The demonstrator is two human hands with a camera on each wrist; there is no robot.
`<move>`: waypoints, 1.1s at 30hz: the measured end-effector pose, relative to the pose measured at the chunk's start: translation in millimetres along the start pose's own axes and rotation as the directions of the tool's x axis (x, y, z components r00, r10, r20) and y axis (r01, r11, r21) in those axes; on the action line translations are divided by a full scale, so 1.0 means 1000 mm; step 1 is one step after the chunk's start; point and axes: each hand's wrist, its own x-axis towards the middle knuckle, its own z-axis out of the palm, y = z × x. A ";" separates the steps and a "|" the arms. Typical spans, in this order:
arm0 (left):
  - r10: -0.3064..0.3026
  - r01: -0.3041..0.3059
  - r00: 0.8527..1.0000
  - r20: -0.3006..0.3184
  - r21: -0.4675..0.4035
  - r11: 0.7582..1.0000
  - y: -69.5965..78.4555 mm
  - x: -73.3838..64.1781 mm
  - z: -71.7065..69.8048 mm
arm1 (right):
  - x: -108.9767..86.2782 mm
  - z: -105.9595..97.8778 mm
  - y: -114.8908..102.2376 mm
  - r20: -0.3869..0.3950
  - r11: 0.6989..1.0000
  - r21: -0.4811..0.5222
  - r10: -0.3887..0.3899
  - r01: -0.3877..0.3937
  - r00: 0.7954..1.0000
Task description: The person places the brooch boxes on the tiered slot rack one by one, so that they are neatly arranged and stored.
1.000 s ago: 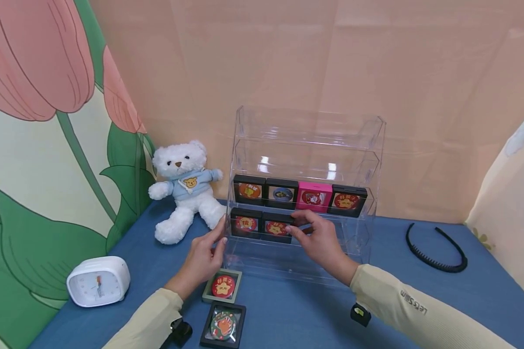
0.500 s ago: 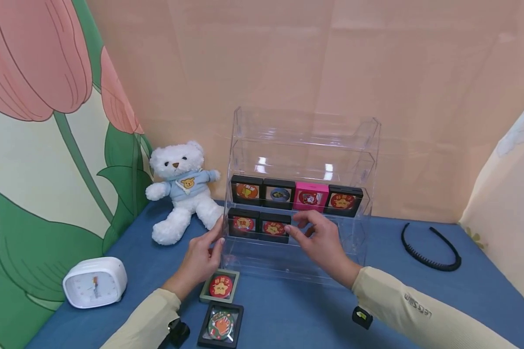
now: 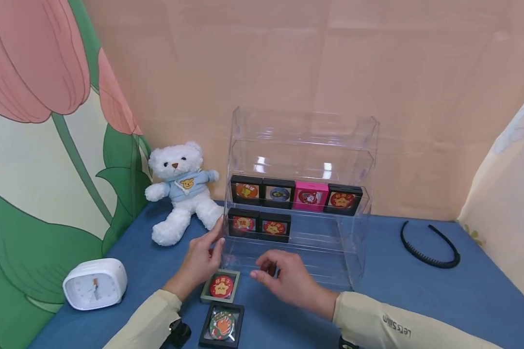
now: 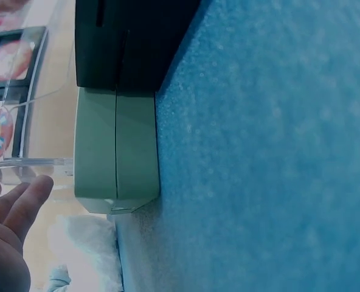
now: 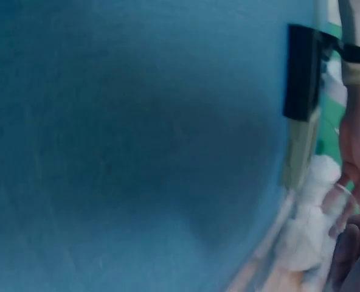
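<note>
A clear acrylic display stand (image 3: 299, 133) rises in tiers at mid-table. Its upper occupied tier holds a row of framed badges: black frames and a pink frame (image 3: 310, 197). Two black-framed badges (image 3: 274, 228) stand side by side at the left of the tier below. My left hand (image 3: 201, 259) touches the stand's left edge, fingers (image 4: 25, 210) fairly straight. My right hand (image 3: 288, 281), loosely bent and holding nothing, hovers before the stand's lower front. On the cloth by my left wrist lie a green-framed badge (image 3: 221, 286) and a black-framed badge (image 3: 221, 325).
A white teddy bear (image 3: 181, 189) in a blue top sits left of the stand. Nearer the front left stands a white alarm clock (image 3: 96, 283). A black headband (image 3: 432, 259) lies at the right on the blue cloth (image 3: 412, 286).
My right hand has left the second black-framed badge in the lower row and moved down and left, toward the frames on the cloth. My left hand stays at the stand's edge.
</note>
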 end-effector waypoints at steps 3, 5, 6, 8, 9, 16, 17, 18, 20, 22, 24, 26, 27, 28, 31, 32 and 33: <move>0.007 -0.007 1.000 -0.002 0.002 1.000 0.001 0.001 0.000 | 0.000 0.009 0.002 0.126 0.998 0.000 0.060 -0.060 0.990; 0.012 -0.012 1.000 -0.002 0.002 1.000 0.002 0.002 0.000 | 0.001 0.014 0.004 0.199 0.995 -0.022 0.095 -0.092 0.975; 0.013 -0.013 1.000 0.000 -0.001 1.000 0.002 0.002 0.000 | 0.002 0.016 0.004 0.232 0.993 -0.039 0.114 -0.108 0.966; 0.011 -0.011 1.000 0.006 -0.002 1.000 0.003 0.003 0.000 | 0.004 0.020 0.005 0.284 0.988 -0.094 0.142 -0.120 0.948; 0.010 -0.010 1.000 0.007 -0.003 1.000 0.003 0.003 0.000 | 0.005 0.022 0.005 0.304 0.985 -0.122 0.150 -0.118 0.941; 0.005 -0.005 1.000 0.014 -0.008 1.000 0.002 0.004 0.001 | 0.013 0.039 0.006 0.356 0.964 -0.245 0.191 -0.106 0.915; 0.003 -0.003 1.000 0.016 -0.011 1.000 0.002 0.004 0.001 | 0.014 0.041 0.005 0.354 0.959 -0.262 0.198 -0.106 0.914; 0.001 -0.001 1.000 0.017 -0.014 1.000 0.002 0.004 0.001 | 0.015 0.044 0.006 0.351 0.955 -0.276 0.206 -0.110 0.913; -0.004 0.004 1.000 0.018 -0.015 1.000 0.002 0.003 0.001 | 0.016 0.048 0.006 0.344 0.944 -0.309 0.227 -0.119 0.911; -0.010 0.011 1.000 0.019 -0.017 1.000 0.002 0.003 0.001 | 0.017 0.051 0.005 0.334 0.931 -0.343 0.243 -0.122 0.911; -0.017 0.017 1.000 0.021 -0.016 1.000 0.002 0.002 0.001 | 0.018 0.054 0.005 0.325 0.920 -0.370 0.258 -0.129 0.910; -0.021 0.021 1.000 0.019 -0.016 1.000 0.002 0.002 0.001 | 0.018 0.057 0.004 0.316 0.908 -0.396 0.272 -0.134 0.909; -0.022 0.022 1.000 0.019 -0.015 1.000 0.002 0.001 0.000 | 0.018 0.058 0.004 0.312 0.904 -0.405 0.277 -0.137 0.909; -0.023 0.024 1.000 0.018 -0.016 1.000 0.002 0.001 0.000 | 0.018 0.058 0.003 0.308 0.901 -0.410 0.284 -0.142 0.908; -0.021 0.021 1.000 0.016 -0.013 1.000 0.001 0.000 -0.001 | 0.017 0.060 0.002 0.304 0.897 -0.412 0.302 -0.161 0.903; -0.018 0.019 1.000 0.015 -0.012 1.000 0.000 0.000 -0.001 | 0.017 0.059 0.002 0.305 0.899 -0.406 0.304 -0.166 0.902; -0.018 0.018 1.000 0.015 -0.012 1.000 0.000 -0.001 -0.001 | 0.016 0.059 0.002 0.306 0.901 -0.398 0.307 -0.172 0.901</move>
